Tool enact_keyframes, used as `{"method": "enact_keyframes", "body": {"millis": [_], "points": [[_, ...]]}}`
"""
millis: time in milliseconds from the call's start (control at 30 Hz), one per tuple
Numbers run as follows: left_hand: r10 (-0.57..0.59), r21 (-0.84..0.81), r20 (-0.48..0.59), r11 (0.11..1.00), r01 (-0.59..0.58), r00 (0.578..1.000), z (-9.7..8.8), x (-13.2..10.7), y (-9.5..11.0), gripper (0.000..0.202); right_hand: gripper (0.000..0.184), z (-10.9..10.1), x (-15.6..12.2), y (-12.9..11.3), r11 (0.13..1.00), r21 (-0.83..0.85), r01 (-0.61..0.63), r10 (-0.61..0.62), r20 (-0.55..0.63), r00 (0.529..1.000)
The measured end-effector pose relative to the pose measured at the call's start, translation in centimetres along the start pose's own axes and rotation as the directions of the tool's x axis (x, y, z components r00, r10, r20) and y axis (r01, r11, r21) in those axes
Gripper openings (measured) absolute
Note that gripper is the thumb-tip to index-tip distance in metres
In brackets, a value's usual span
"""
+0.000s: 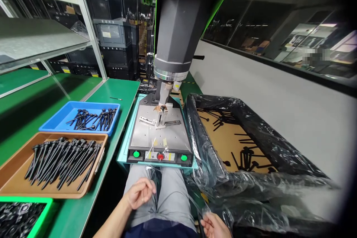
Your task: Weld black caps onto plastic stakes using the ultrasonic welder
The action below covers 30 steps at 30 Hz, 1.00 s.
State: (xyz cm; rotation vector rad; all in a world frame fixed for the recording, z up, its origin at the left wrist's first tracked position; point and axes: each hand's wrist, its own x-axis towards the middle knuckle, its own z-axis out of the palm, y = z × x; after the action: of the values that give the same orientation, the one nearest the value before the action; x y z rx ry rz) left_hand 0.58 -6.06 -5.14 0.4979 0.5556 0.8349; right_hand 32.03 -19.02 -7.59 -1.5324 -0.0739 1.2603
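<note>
My left hand is above my lap with its fingers curled and closed on thin clear plastic film. Lower right, beside my thigh, my right hand pinches the same kind of film, which stretches up toward my knee. The film is hard to make out against my grey trousers. In front of my knees stands a press machine. Its metal plate carries a small fixture under the pointed head, with a black part in it. Two green buttons and a red one line the plate's front.
Left on the green table are a blue tray and a brown tray with black rod-like parts, plus a green-rimmed bin. At right, a box lined with black plastic holds more rods on cardboard.
</note>
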Motion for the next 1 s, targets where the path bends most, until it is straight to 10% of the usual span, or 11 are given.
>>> {"method": "enact_keyframes", "body": {"millis": [167, 333, 567, 800, 1000], "points": [[-0.159, 0.036, -0.178, 0.985, 0.168, 0.971, -1.6, 1.3, -2.1, 0.027, 0.058, 0.2, 1.1, 0.4, 0.996, -0.081, -0.022, 0.02, -0.022, 1.0], [-0.093, -0.108, -0.371, 0.993, 0.056, 0.924, -2.6, 4.4, -2.8, 0.02, 0.05, -0.4, 3.1, 1.1, 0.965, -0.246, 0.087, -0.116, -0.106, 0.988], [-0.095, -0.258, -0.245, 0.966, 0.03, 0.965, -1.9, 6.3, 0.3, 0.039, 0.045, -0.5, 4.6, 1.3, 0.539, -0.732, 0.416, -0.539, 0.079, 0.838], [-0.064, -0.277, -0.184, 0.961, 0.011, 0.981, -1.9, 6.5, 2.2, 0.031, 0.045, 6.4, 7.0, -3.5, 0.378, -0.704, 0.601, -0.699, 0.208, 0.684], [-0.07, -0.286, -0.163, 0.958, 0.021, 0.984, -1.1, 6.3, 3.0, 0.029, 0.029, 10.7, 10.6, -5.8, 0.552, -0.671, 0.495, -0.564, 0.136, 0.814]]}}
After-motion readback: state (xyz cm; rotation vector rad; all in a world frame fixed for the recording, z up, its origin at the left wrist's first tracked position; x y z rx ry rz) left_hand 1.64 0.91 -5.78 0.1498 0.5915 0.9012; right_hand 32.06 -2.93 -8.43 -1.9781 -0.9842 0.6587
